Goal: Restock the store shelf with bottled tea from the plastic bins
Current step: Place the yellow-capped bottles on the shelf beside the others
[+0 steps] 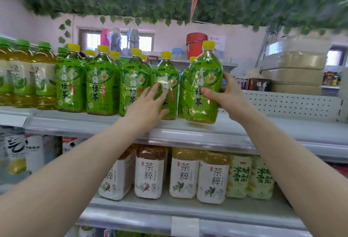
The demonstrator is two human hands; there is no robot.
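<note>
A row of green-labelled tea bottles with yellow caps stands on the top shelf (188, 129). My right hand (227, 95) grips the rightmost green bottle (204, 78) at its right side, thumb across the label; the bottle is tilted, its base just above the shelf. My left hand (148, 104) lies with straight fingers against the front of the neighbouring green bottle (168, 78), which stands on the shelf. No plastic bin is in view.
Green-capped yellow tea bottles (24, 78) fill the shelf's left end. Right of the held bottle the top shelf is bare before a perforated back panel (291, 103). White-labelled tea bottles (212, 178) and pale green bottles (250, 178) stand on the shelf below. Leaf garlands hang overhead.
</note>
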